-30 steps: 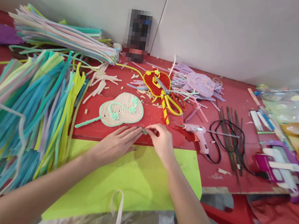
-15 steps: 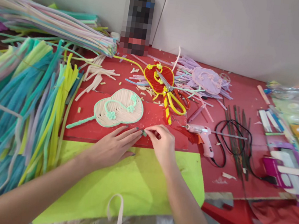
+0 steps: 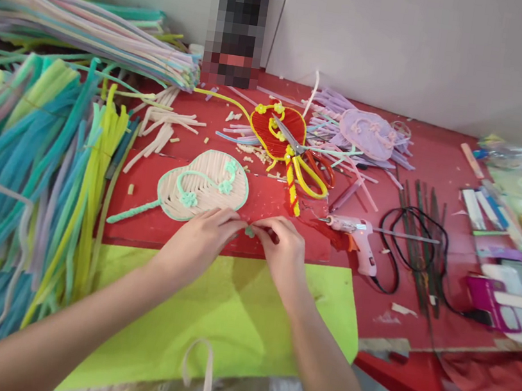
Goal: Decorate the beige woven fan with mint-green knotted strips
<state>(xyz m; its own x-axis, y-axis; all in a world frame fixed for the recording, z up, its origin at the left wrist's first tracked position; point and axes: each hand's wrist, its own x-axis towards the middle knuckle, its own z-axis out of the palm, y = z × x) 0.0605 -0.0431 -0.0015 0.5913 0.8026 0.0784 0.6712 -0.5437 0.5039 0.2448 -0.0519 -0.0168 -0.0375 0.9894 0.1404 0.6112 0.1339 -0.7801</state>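
Observation:
Between my fingertips is a small mint-green pipe-cleaner piece (image 3: 249,231), looped like a little flower. My left hand (image 3: 204,233) pinches it from the left, fingers curled together. From the right, my right hand (image 3: 283,244) grips it between thumb and forefinger. Just beyond my left hand lies a cream fan-shaped pipe-cleaner piece (image 3: 199,180) with a mint-green edge, twisted handle and flowers. Behind my right hand rests a red and yellow pipe-cleaner fan (image 3: 270,133), with yellow-handled scissors (image 3: 309,176) lying across it.
Bundles of coloured pipe cleaners (image 3: 15,180) fill the left side. A pink glue gun (image 3: 355,234) with a black cord (image 3: 399,267) lies at right. A lilac fan piece (image 3: 367,134) sits at the back. Yellow-green cloth (image 3: 226,307) covers the front edge.
My left hand has gone from fingers stretched flat to curled in a pinch on the small green piece. My right hand keeps its pinch. The view has shifted slightly.

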